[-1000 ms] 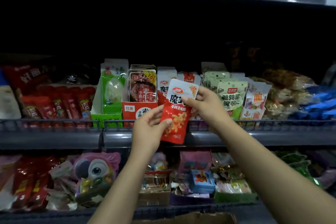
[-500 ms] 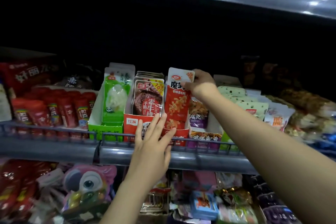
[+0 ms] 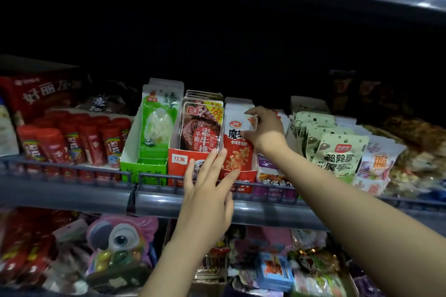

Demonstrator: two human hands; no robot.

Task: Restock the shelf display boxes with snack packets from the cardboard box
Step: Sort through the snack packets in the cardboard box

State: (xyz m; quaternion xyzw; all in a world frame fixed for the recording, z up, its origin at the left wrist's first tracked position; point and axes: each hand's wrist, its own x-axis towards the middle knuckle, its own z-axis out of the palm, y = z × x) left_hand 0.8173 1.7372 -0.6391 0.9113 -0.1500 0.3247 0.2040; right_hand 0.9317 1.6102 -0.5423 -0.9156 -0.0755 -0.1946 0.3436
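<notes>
Shelf rail: right hand pinches red packet; left hand open, fingers splayed.

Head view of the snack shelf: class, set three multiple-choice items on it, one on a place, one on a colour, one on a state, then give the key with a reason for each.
1. Where is the red-and-white packet?
A. in the cardboard box
B. on the lower shelf
C. in the red display box, right of the brown-packet box

2. What colour is the display box holding the panda packets?
A. green
B. blue
C. black

3. How is the left hand?
A. curled round a packet
B. fingers straight and spread
C. out of view

Key: 1 C, the packet stands upright in that box; 2 A, its front wall is green; 3 B, the fingers lie spread over the box fronts, while the right hand pinches the packet's top.
</notes>
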